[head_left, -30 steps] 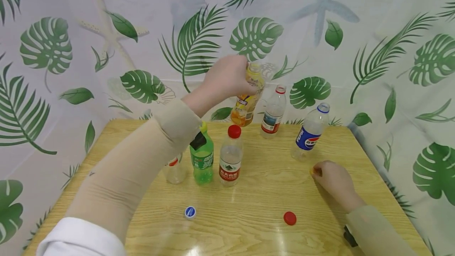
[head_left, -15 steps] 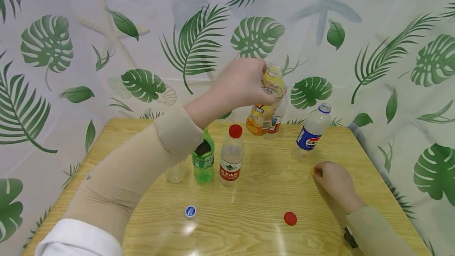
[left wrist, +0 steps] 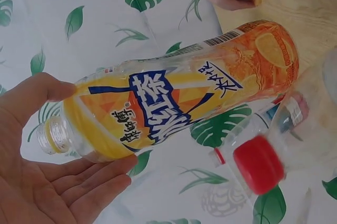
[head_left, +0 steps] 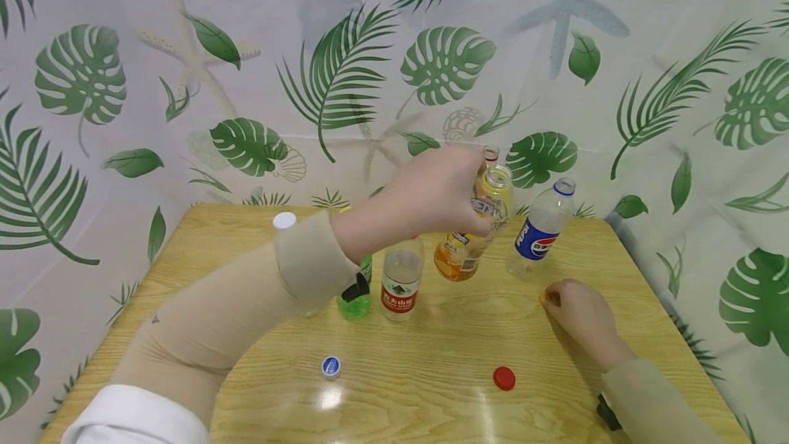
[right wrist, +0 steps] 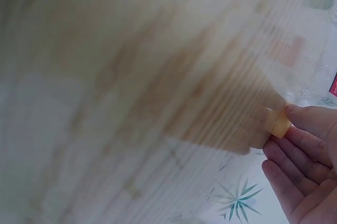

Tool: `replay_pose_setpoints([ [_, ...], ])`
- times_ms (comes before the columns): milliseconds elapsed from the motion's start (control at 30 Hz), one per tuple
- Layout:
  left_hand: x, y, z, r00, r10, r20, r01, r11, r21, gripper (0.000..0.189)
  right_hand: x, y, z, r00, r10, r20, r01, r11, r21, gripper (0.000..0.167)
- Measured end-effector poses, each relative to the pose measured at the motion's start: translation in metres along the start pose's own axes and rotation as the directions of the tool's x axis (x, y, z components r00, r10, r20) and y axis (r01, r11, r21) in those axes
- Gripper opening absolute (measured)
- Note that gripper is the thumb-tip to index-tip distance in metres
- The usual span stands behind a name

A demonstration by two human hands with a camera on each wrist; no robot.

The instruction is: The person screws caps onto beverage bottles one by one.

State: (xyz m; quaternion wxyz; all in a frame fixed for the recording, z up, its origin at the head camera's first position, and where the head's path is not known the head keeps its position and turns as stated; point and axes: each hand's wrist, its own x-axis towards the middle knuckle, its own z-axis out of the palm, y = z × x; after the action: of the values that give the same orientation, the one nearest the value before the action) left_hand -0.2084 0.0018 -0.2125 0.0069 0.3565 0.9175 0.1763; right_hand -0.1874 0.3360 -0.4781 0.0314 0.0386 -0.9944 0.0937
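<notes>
My left hand [head_left: 453, 190] grips an uncapped iced tea bottle [head_left: 456, 262] by its upper part. The bottle has a yellow and orange label and tilts over the table; I cannot tell whether its base touches the wood. In the left wrist view, thumb and fingers wrap the iced tea bottle [left wrist: 163, 97] below its open neck. My right hand [head_left: 582, 317] stays low at the right of the table, pinching a small yellow-orange bottle cap [right wrist: 280, 125] between thumb and fingers. Just beyond that hand stands an uncapped Pepsi bottle [head_left: 536, 238].
A clear bottle [head_left: 490, 154] with a red neck ring is mostly hidden behind the tea bottle. Left of it stand a red-labelled water bottle [head_left: 399, 286], a green bottle [head_left: 354, 307] and a white-capped one [head_left: 284, 220]. Blue [head_left: 330, 367] and red caps [head_left: 504, 378] lie in front.
My left hand has carried the iced tea bottle to the right, nearer and lower, from the back of the table. The right hand has kept its place with the cap.
</notes>
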Motion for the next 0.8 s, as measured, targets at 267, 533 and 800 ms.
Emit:
replay_pose_setpoints([
  [267,-0.006,0.002,0.021,0.999,0.030,0.024,-0.030,1.000,-0.002,0.038,-0.003,-0.001,0.000,1.000,-0.001,-0.005,0.001,1.000,0.000,0.019],
  [533,-0.020,0.000,0.040,0.996,0.067,0.060,-0.071,0.995,0.063,0.042,-0.003,-0.002,0.001,1.000,0.010,-0.003,-0.010,1.000,0.002,0.021],
  [800,-0.038,-0.007,0.055,0.991,0.014,0.136,-0.020,0.999,0.048,0.039,-0.002,-0.002,0.000,1.000,0.005,-0.016,-0.005,1.000,0.004,0.022],
])
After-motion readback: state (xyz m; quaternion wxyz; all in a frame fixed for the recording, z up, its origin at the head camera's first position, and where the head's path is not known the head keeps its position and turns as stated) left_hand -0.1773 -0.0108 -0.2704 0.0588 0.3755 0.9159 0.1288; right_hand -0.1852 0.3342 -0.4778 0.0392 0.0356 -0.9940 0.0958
